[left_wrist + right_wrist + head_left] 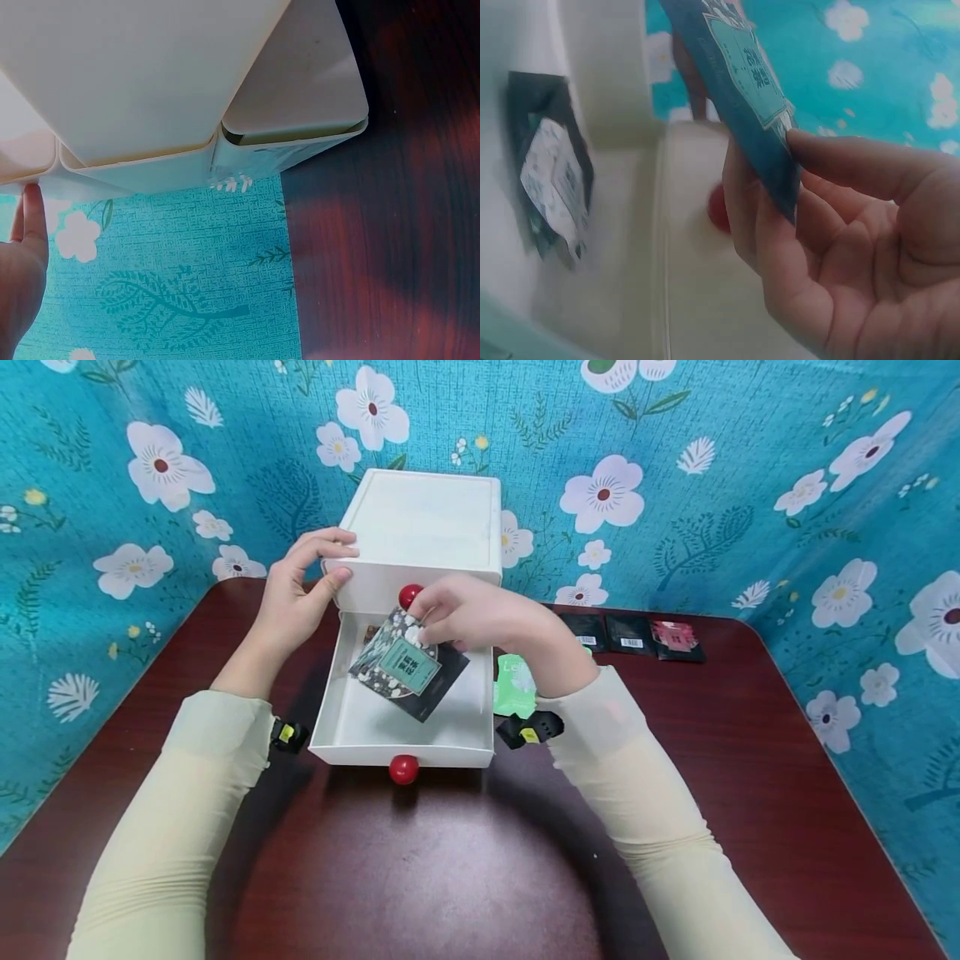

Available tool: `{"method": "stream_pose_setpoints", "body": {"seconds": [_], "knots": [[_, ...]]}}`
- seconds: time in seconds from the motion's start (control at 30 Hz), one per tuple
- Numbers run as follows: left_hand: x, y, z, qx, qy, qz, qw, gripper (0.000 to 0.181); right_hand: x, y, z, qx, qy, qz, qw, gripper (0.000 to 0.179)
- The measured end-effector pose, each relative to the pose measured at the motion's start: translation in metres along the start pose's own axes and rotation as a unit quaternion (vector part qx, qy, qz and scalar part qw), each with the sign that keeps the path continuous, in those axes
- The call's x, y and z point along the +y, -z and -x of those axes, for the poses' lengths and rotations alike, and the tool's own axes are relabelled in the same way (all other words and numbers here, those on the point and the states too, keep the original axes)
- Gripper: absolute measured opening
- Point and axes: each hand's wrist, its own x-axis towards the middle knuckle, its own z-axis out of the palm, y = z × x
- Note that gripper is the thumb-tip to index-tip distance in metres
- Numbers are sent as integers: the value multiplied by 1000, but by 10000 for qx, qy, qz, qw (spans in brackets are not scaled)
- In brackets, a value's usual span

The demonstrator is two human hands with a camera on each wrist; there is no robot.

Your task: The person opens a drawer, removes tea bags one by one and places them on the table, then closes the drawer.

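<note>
Over the pulled-out lower drawer (352,755) of a white drawer box (423,518), my right hand (487,620) pinches a dark sachet (397,667) with a green label and a floral print. In the right wrist view the thumb and fingers of that hand (870,247) grip the sachet (742,82) by one end, tilted. Other packets (559,176) lie inside the drawer, mostly hidden from the head view. My left hand (296,585) rests on the box's left front corner, fingers extended over its edge; the left wrist view shows fingers (34,217) touching the box.
A red knob (403,769) sticks out from the open drawer, another (409,596) from the drawer above. Right of the box lies a light green packet (515,685); black packets (630,633) and a red-and-black one (677,638) line the table's back edge. A flowered curtain (525,468) hangs behind.
</note>
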Motion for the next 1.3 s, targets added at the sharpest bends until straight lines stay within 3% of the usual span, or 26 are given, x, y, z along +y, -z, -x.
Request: {"method": "stream_pose_setpoints", "body": {"seconds": [0.2,0.37,0.6,0.73,1.1,1.3], "knots": [[0,-1,0,19,43,21,10000,25,22,14,21,472,34,-572,9972,21],[-1,-2,2,35,54,57,10000,25,48,20,40,847,-167,-914,9921,23],[-2,-5,2,53,112,100,9999,26,85,26,71,1322,-161,-1811,9744,25],[-3,-4,3,64,89,99,9999,26,102,30,89,1733,-269,-2007,9638,23],[-5,-5,1,249,-285,148,9992,23,155,44,121,2567,-443,-3026,9168,16],[-3,-6,2,257,-152,120,9995,23,180,54,134,3558,-1002,-3359,8663,35]]}}
